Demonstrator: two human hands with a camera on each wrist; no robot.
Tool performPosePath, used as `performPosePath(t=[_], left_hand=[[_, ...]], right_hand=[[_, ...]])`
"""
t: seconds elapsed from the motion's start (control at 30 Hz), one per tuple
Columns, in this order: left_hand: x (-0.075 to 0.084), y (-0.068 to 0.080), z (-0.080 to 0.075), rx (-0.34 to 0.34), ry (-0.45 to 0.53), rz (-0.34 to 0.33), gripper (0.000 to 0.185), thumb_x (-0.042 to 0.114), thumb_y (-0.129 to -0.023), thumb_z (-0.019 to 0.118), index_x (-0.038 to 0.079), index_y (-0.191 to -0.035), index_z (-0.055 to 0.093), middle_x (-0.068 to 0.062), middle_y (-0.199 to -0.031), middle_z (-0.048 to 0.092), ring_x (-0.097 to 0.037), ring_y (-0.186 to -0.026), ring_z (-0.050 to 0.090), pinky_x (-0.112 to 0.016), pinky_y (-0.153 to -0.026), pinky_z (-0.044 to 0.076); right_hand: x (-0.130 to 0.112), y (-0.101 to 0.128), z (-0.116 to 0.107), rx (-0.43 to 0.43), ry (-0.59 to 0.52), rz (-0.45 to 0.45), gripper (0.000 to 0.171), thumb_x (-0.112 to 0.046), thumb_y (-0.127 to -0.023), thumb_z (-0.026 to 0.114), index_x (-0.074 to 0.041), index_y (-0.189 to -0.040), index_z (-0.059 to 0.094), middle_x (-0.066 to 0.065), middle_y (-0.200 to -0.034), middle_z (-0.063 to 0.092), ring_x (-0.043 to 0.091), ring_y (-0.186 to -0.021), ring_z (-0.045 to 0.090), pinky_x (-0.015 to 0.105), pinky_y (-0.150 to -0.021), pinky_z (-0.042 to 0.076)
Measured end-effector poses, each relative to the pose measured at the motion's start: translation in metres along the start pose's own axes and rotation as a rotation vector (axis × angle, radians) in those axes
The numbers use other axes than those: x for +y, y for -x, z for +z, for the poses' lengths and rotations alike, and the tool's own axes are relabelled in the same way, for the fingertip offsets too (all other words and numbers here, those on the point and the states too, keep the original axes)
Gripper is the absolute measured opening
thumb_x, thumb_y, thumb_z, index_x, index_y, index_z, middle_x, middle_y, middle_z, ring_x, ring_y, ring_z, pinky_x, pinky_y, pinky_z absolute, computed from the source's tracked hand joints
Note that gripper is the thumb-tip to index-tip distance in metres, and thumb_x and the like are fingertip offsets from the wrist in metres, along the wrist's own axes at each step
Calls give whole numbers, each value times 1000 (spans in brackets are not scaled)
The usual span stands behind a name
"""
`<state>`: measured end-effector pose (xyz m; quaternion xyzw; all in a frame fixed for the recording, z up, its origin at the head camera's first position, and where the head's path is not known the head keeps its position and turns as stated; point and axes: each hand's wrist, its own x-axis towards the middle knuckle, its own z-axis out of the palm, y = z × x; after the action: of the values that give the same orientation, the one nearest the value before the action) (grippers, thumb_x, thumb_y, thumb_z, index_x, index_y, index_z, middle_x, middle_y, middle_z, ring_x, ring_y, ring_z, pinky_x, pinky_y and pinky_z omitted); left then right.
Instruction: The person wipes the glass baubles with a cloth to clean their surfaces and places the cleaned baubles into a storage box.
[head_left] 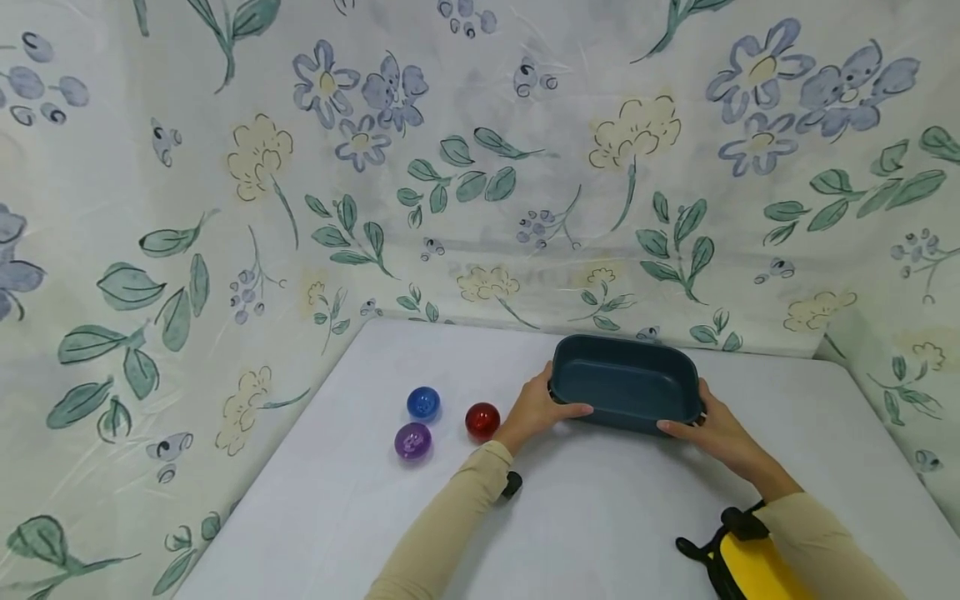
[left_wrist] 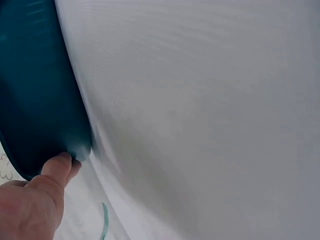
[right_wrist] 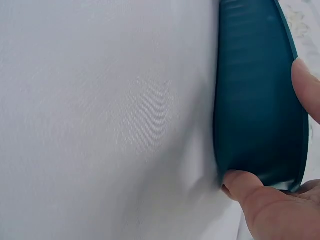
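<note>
Tub (head_left: 626, 379) between both hands, left hand (head_left: 536, 412) and right hand (head_left: 720, 433) gripping its ends.

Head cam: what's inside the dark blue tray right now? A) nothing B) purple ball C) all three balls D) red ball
A: the tray shows only its bare floor, held at its ends by the left hand and right hand, while the blue ball, purple ball and red ball lie on the table to its left.

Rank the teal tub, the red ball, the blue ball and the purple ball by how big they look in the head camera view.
1. Teal tub, clearly largest.
2. Purple ball, red ball and blue ball look about alike; purple seems marginally bigger, perhaps only because it lies nearer the camera.
</note>
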<state>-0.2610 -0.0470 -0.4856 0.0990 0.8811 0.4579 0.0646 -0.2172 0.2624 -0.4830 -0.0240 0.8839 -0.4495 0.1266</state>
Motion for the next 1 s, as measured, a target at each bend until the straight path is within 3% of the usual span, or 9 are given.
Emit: performPosePath(t=[0.37,0.73,1.0], left_hand=[[-3,17,-10,23,16,-45,112,43,-83,86,-2,-163,21,-18,-169,29,-33,-157,33,-48,-126,35],[-12,28,-18,59,-5,-12,114,46,-82,86,-2,-163,21,-19,-167,34,-34,-153,39,-51,-124,38],[-15,35,-20,71,-7,-27,116,48,-82,87,-4,-162,22,-20,-168,31,-35,-154,37,-51,-124,37]], right_hand=[[-7,-5,11,-25,-47,-33,128,-39,-90,79,5,-159,-20,34,-168,-13,57,-156,3,70,-124,17],[-17,-5,19,-36,-62,-89,124,-36,-91,78,5,-161,-15,32,-169,-10,54,-157,4,69,-125,19],[-18,-5,24,-41,-63,-100,123,-36,-91,79,4,-161,-13,32,-170,-8,54,-157,5,69,-125,17]])
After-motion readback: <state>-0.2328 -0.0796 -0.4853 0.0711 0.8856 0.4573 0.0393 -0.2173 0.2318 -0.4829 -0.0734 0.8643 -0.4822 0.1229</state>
